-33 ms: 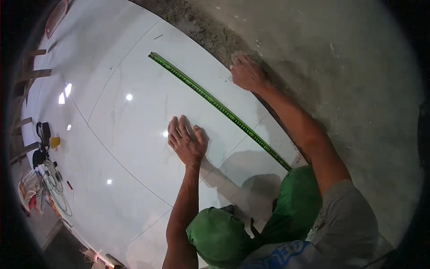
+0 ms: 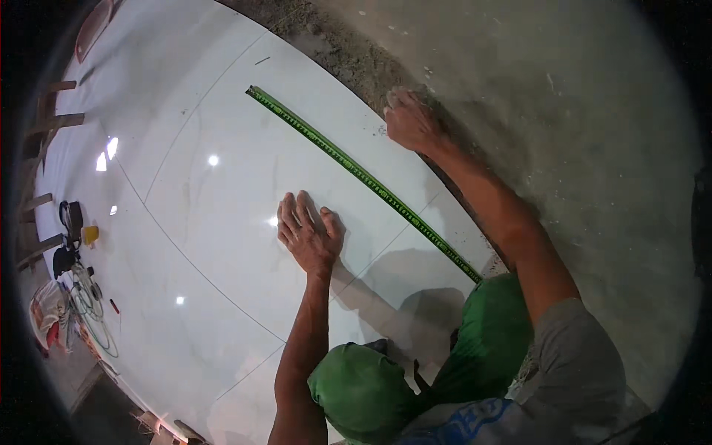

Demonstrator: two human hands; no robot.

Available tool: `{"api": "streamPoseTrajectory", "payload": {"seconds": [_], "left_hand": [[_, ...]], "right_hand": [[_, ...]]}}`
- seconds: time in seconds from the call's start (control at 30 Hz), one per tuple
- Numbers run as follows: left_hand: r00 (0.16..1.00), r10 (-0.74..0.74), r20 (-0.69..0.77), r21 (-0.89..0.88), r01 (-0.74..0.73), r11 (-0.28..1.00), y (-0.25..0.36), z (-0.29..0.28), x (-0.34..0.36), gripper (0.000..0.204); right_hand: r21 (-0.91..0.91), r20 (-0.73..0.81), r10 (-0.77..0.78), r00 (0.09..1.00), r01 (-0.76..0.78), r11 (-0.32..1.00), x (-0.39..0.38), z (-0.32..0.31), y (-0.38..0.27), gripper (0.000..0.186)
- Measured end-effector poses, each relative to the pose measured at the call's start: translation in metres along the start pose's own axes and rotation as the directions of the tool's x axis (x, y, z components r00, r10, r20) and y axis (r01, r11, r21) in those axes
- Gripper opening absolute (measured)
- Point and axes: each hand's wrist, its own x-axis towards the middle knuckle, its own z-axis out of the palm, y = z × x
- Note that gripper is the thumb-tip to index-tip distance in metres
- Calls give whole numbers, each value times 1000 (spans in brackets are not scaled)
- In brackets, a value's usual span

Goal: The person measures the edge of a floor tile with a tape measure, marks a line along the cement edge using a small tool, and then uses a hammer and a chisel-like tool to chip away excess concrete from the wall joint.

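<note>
A green measuring tape (image 2: 335,156) lies stretched diagonally across white floor tiles (image 2: 222,208), running from the upper middle down to my green-clad right knee. My left hand (image 2: 307,234) rests open on the tile left of the tape, fingers spread. At the far tile edge, right of the tape's upper part, my right hand (image 2: 410,121) has dusty, curled fingers. Whatever they may grip there is too unclear to make out. Along that edge runs a strip of rough, dirty mortar (image 2: 334,41).
Plain grey concrete (image 2: 593,148) spreads to the right. Along the left are wooden supports (image 2: 59,122), a reddish basin (image 2: 92,28), a small yellow object (image 2: 90,234), coiled hoses or cords (image 2: 96,311), a bundled sack (image 2: 46,315) and a small red tool (image 2: 115,305).
My right hand has shifted very slightly to the right along the edge. My left hand and the tape look unmoved.
</note>
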Motion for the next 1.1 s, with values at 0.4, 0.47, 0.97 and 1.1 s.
{"api": "streamPoseTrajectory", "payload": {"seconds": [0.4, 0.47, 0.97, 1.1], "left_hand": [[1000, 1, 3, -13, -1, 1000, 1, 2, 0, 54], [1000, 1, 23, -6, -1, 1000, 2, 0, 1, 54], [1000, 23, 6, -23, -23, 999, 9, 0, 3, 55], [999, -19, 26, -37, 20, 999, 5, 2, 1, 55]], "right_hand": [[153, 479, 338, 810, -457, 876, 55, -27, 26, 50], [144, 77, 272, 959, -281, 949, 53, -7, 36, 50], [-41, 137, 199, 970, -196, 980, 69, -8, 48, 73], [-102, 68, 102, 993, -94, 990, 63, -12, 48, 71]]}}
